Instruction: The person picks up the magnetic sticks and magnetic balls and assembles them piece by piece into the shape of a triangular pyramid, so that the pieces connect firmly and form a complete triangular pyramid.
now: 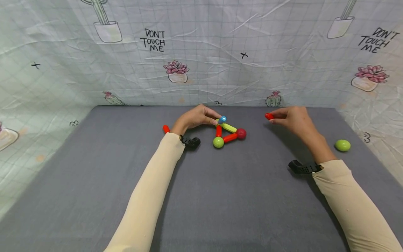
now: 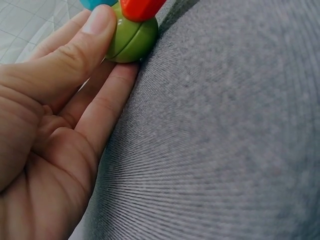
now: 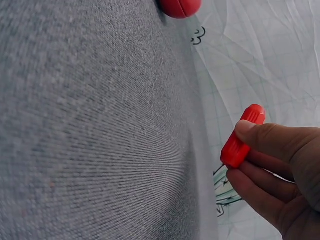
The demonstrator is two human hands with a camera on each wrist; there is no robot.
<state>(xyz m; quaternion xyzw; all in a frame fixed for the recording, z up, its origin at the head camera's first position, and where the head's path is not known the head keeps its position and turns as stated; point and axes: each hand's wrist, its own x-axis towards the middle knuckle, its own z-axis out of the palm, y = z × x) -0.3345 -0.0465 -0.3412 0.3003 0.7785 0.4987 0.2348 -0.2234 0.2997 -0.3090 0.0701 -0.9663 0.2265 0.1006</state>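
A small triangle of toy balls and rods lies near the far side of the table. Its corners include a red ball, a near green ball and a far green ball. Two red rods and a yellow-green rod link them. My left hand pinches the far green ball between thumb and fingers, and a blue rod sticks up from that ball. Off to the right, my right hand holds a loose red rod above the table, pinched by thumb and fingertips.
Another red rod lies left of my left wrist, partly hidden by it. A loose green ball sits near the right edge of the grey table. Behind the table hangs a printed white sheet.
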